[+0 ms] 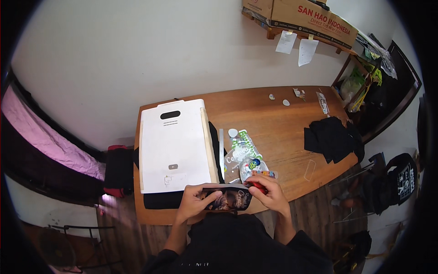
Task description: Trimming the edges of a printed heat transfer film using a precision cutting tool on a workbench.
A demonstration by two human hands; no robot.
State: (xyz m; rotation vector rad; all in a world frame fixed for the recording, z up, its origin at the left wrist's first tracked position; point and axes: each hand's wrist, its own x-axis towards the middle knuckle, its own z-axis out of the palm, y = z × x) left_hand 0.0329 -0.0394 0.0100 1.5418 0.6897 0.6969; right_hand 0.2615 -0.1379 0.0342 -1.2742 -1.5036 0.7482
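Observation:
My left hand [197, 202] grips the left end of a dark printed sheet [235, 201], its thumb pressed over the printed side. The sheet is held close to my body, above the table's near edge. At the sheet's right end, my right hand [270, 194] is closed around a small red object [258, 186]; the fingers hide most of it, so I cannot tell its kind. Just beyond my hands lie clear printed film pieces [242, 148] with green, white and blue designs. A narrow pale ruler-like strip [221, 150] lies to their left.
A large white panel [178, 146] with a black oval slot rests on black cloth [162, 201] at the wooden table's [283, 123] left. Crumpled black fabric [331, 137] lies at the right. Overhead, a shelf bears a cardboard box [315, 23]. Scraps sit along the far edge.

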